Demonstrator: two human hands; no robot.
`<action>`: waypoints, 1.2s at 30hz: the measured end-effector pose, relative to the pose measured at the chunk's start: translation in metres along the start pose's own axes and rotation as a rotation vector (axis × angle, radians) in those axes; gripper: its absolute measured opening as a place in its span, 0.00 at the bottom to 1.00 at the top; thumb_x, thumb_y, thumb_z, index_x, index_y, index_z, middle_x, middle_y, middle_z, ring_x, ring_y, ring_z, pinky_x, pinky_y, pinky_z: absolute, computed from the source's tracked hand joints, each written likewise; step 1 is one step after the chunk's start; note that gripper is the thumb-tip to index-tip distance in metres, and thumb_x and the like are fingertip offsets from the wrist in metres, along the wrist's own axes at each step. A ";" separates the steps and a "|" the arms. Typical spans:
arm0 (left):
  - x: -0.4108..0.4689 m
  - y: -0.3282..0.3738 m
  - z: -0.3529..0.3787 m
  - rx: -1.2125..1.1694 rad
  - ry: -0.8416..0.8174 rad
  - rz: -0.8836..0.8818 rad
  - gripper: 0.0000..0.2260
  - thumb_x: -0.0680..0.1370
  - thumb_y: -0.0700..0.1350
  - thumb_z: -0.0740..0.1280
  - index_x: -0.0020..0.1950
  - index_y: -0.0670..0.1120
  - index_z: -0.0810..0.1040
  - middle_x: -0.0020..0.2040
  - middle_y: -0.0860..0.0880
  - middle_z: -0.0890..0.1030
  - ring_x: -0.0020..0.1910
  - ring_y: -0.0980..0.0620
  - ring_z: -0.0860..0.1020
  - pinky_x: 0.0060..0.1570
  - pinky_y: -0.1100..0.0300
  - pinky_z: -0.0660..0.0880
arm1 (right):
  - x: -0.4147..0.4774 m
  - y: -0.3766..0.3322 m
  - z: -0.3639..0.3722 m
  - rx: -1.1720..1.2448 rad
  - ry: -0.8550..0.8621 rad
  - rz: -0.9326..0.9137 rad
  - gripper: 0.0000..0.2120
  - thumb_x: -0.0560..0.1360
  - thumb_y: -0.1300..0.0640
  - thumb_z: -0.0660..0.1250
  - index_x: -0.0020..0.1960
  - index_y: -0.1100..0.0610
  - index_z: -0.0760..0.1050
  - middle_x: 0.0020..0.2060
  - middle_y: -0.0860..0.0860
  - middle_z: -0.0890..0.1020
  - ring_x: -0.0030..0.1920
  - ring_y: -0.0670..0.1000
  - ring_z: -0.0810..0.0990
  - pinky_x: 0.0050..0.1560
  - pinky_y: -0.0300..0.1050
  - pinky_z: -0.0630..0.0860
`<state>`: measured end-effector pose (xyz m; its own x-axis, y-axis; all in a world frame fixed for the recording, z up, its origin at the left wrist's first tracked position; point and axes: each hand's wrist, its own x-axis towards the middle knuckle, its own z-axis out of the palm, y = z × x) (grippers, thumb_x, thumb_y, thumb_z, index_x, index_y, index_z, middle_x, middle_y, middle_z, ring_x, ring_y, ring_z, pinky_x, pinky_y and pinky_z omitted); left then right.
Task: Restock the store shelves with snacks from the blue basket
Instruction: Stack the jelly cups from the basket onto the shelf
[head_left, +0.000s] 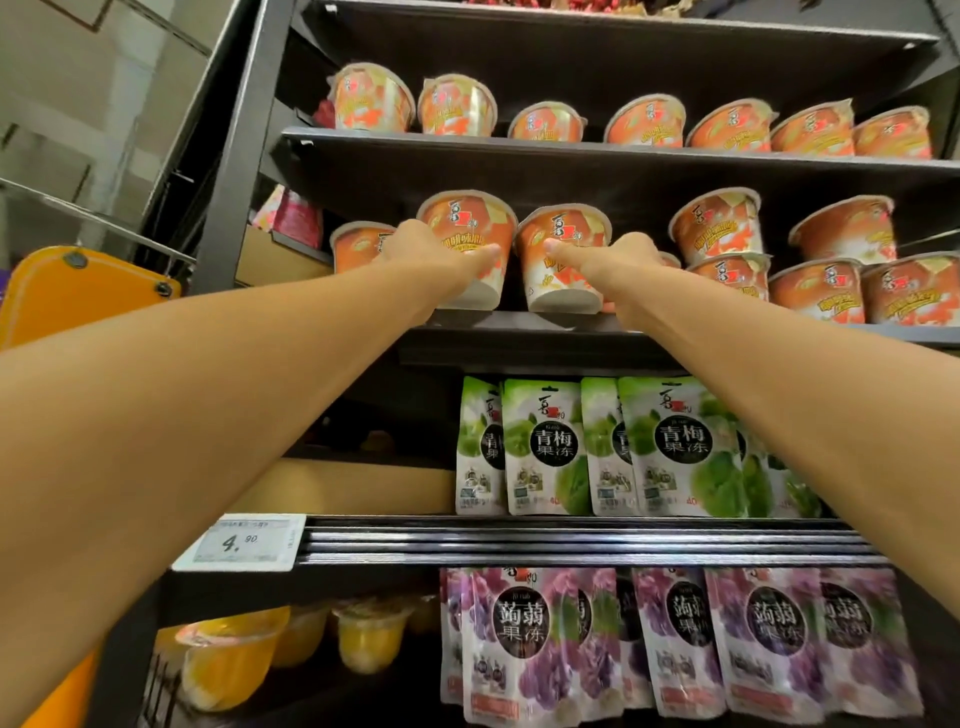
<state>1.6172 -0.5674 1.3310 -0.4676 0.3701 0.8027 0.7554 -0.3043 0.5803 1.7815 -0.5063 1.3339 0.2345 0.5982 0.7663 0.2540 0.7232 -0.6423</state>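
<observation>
Head view, centre of frame: the left hand (441, 254) grips the left snack cup (467, 221) and the right hand (618, 260) grips the right snack cup (563, 283), both tilted at the front edge of the shelf (519, 323), so letting go early would likely tip them off.

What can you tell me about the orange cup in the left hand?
The orange cup is a tapered tub, wide at the top, white at its narrow base, with a sealed printed lid bearing a red logo. It leans with its lid toward the camera at the front edge of the shelf. The left hand grips its side, thumb across the front. A matching cup, held by the right hand, sits close beside it.
</observation>
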 end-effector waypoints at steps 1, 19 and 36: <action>0.000 -0.003 0.002 0.042 0.010 0.002 0.36 0.69 0.66 0.71 0.67 0.44 0.68 0.50 0.47 0.71 0.48 0.47 0.72 0.39 0.56 0.69 | 0.001 -0.001 0.000 -0.032 0.004 -0.011 0.36 0.68 0.38 0.74 0.66 0.58 0.69 0.50 0.53 0.76 0.49 0.53 0.74 0.45 0.48 0.70; 0.011 0.005 0.024 0.650 0.232 0.200 0.41 0.68 0.70 0.69 0.67 0.41 0.66 0.55 0.43 0.78 0.48 0.46 0.76 0.42 0.53 0.67 | 0.005 0.003 0.009 -0.346 0.047 -0.045 0.32 0.71 0.37 0.71 0.62 0.60 0.70 0.45 0.53 0.72 0.40 0.51 0.70 0.27 0.42 0.59; 0.003 -0.042 0.005 0.423 0.378 0.362 0.24 0.78 0.63 0.58 0.33 0.45 0.69 0.31 0.48 0.72 0.35 0.48 0.73 0.47 0.52 0.62 | 0.001 0.018 0.002 -0.256 0.047 -0.096 0.27 0.75 0.39 0.68 0.58 0.62 0.73 0.52 0.57 0.78 0.53 0.53 0.78 0.45 0.44 0.71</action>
<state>1.5864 -0.5487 1.3086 -0.2213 -0.0464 0.9741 0.9736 0.0469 0.2234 1.7844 -0.4918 1.3227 0.2396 0.5099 0.8262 0.5046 0.6616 -0.5546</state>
